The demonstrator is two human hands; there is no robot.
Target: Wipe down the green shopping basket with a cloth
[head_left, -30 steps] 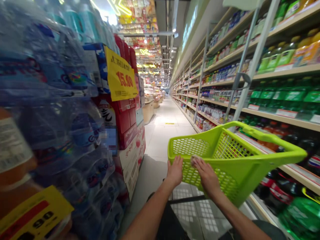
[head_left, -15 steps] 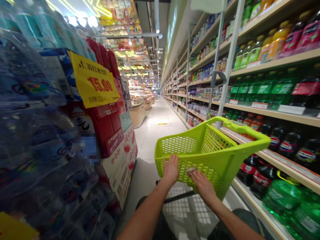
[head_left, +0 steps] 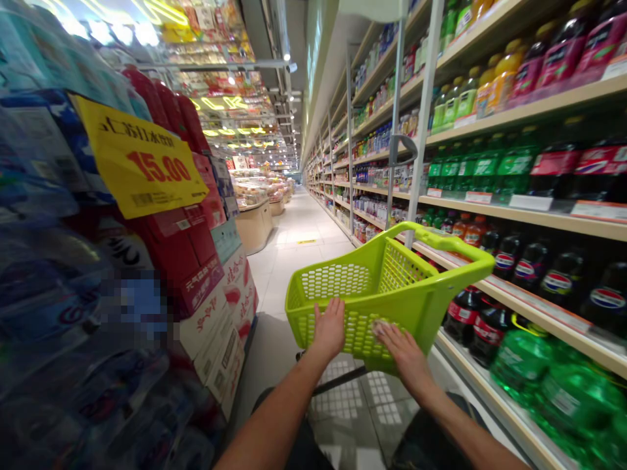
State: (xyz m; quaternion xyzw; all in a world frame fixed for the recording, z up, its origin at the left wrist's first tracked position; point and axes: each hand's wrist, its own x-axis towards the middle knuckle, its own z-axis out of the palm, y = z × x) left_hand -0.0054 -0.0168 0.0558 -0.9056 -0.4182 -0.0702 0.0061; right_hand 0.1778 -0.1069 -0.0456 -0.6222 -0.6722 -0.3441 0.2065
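Observation:
A lime-green plastic shopping basket [head_left: 431, 294] with perforated walls is tilted in front of me in a supermarket aisle. My left hand [head_left: 329, 329] lies flat on its near wall, fingers pointing up and spread. My right hand [head_left: 399, 349] presses against the same wall further right, fingers stretched, with a small pale thing under the fingertips that I cannot make out. The basket looks empty inside. A dark frame shows on the floor beneath it.
Shelves of soft-drink bottles [head_left: 539, 267] run along the right, close to the basket. On the left stand stacked water packs and red cartons [head_left: 196, 261] with a yellow 15.00 price sign [head_left: 140, 166]. A tiled aisle floor [head_left: 294, 254] stretches ahead.
The basket and both hands have shifted left in view and the view has moved forward past the stacked packs. Hands stay on the basket's near wall.

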